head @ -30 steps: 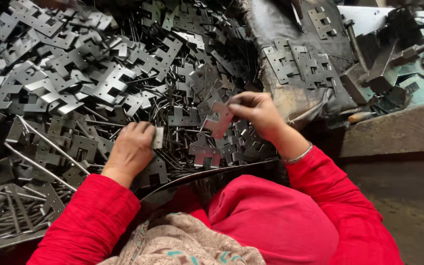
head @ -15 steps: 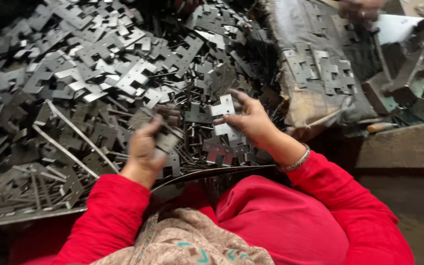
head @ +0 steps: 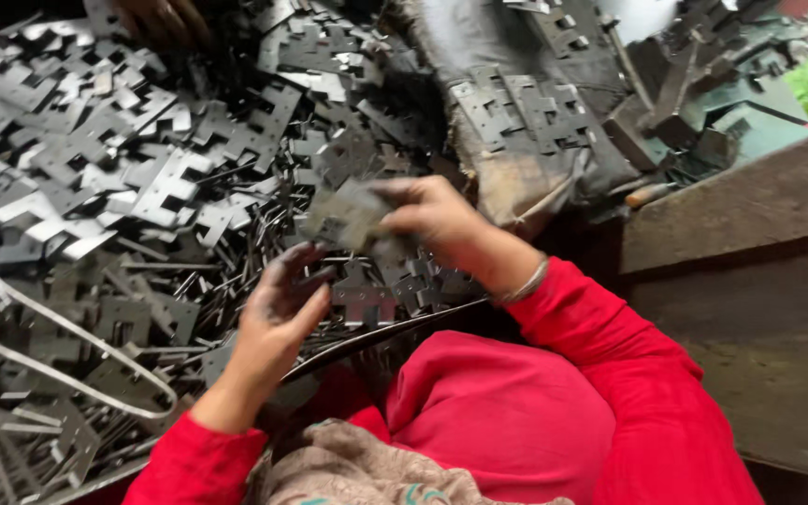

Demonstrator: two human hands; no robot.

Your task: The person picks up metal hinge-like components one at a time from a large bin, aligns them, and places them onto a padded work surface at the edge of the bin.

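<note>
A dark surface (head: 11,486) lies buried under a heap of stamped metal plates (head: 170,187), mostly unsorted. The right hand (head: 437,220) pinches one grey plate (head: 348,217) above the heap; the left hand (head: 282,304), fingers loosely spread, holds nothing. A few plates (head: 526,108) rest on a sack (head: 488,37) beyond.

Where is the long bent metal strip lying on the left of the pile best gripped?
Probably at the bent strip's raised middle run, from above: it lies loose on top of the stamped plates, clear of both hands; its looped end at the near right looks partly tucked in.
</note>
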